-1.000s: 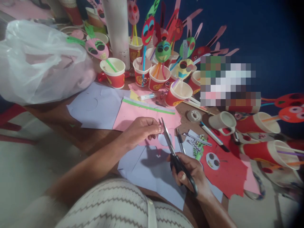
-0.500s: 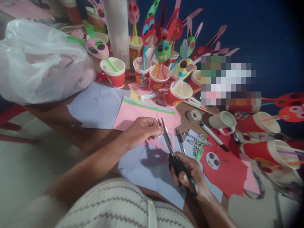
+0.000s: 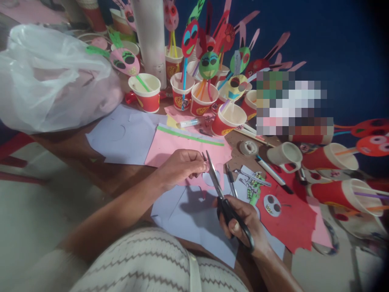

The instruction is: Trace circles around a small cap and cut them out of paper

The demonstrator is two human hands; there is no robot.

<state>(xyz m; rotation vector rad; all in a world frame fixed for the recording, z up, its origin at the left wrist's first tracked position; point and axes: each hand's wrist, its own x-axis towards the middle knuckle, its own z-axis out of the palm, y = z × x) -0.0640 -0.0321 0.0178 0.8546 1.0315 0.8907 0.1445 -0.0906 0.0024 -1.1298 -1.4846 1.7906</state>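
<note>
My right hand (image 3: 240, 221) is wrapped round the black handles of a pair of scissors (image 3: 217, 182), whose blades point up and stand slightly apart. Beside the blade tips, my left hand (image 3: 185, 166) is pinched on something too small to make out. Beneath my hands lie a pink sheet (image 3: 182, 148) with a green strip along its top and a blue-grey sheet (image 3: 182, 211). A small pale cut-out (image 3: 209, 178) rests behind the blades. To the right, a round face cut-out (image 3: 272, 205) lies on red paper (image 3: 291, 223).
Red paper cups (image 3: 148, 103) with paper faces on straws line the back. A plastic bag (image 3: 54, 81) sits at the left. Towards the right are a tape roll (image 3: 248, 148), a white mug (image 3: 285, 154), a marker (image 3: 273, 174) and a pen (image 3: 231, 182).
My right hand and the scissors have shifted very slightly. My left hand stays pinched in nearly the same place.
</note>
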